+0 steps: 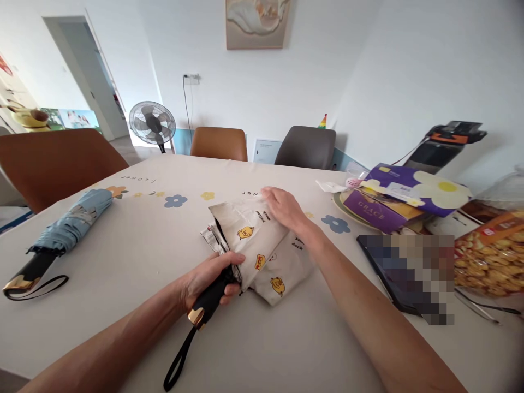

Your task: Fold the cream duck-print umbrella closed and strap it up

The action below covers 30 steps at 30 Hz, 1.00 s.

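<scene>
My left hand (213,278) is wrapped round the black, gold-trimmed handle of a folding umbrella (245,234), at the base of its canopy. The canopy is cream with yellow duck prints and hangs in loose, collapsed folds over the table. A black wrist strap (180,360) dangles from the handle's end. On the far side of the canopy, my right hand (284,208) lies against the fabric with its fingers stretched out; its thumb is hidden. To the left, a light blue folding umbrella (76,218) with a similar black and gold handle lies furled on the table.
The white tablecloth (123,295) has printed flowers. At right are a purple tissue box (380,210), a tablet-like device (388,278) with a blurred screen, a snack bag (491,256) and a dark bottle (438,147). Chairs (219,143) and a fan (152,123) stand beyond.
</scene>
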Tool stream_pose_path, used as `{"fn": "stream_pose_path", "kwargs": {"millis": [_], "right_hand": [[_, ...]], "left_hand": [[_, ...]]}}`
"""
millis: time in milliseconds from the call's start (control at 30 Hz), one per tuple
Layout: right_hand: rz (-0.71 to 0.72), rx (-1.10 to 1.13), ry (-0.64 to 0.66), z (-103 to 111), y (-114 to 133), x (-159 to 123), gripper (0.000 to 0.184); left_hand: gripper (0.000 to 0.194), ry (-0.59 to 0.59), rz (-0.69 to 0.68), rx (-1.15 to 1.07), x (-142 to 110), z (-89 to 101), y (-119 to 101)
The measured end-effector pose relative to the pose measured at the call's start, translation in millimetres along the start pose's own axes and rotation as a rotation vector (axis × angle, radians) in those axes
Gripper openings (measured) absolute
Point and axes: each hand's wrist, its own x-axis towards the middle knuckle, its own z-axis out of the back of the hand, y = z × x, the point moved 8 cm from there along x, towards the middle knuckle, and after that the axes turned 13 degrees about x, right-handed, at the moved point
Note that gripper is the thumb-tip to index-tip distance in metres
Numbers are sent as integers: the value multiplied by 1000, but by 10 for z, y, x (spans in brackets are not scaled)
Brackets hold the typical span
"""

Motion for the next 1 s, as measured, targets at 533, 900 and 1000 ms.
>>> {"fn": "stream_pose_path", "kwargs": {"millis": [533,900,1000], "right_hand": [[-37,274,364,-405,701,-368,10],[23,121,520,-656,726,-546,17],[23,95,512,-652,704,-545,16]], "left_hand": [[35,32,-229,-654,-1,370,-345],[38,-47,-194,-481,-45,316,-371],[41,-78,-175,-405,-55,298,-366]]}}
